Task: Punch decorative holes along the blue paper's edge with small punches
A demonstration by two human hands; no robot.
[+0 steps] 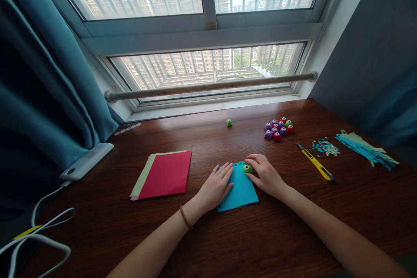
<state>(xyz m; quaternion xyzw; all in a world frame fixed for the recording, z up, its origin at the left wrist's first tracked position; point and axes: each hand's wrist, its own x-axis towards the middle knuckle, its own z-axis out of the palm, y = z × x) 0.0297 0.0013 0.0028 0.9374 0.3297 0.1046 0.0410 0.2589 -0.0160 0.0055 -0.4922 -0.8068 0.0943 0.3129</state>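
A blue paper sheet (241, 190) lies on the dark wooden table (228, 234) in front of me. My left hand (216, 186) rests flat on its left part, fingers spread, pinning it down. My right hand (265, 174) grips a small green paper punch (247, 168) set on the sheet's far edge. A row of small holes shows along that edge.
A stack of red and pale paper (164, 175) lies to the left. Several small coloured punches (279, 129) cluster at the back right, one green punch (229, 122) apart. A yellow utility knife (315, 162), paper bits (325, 147), blue strips (366, 149), a white power bank (86, 161).
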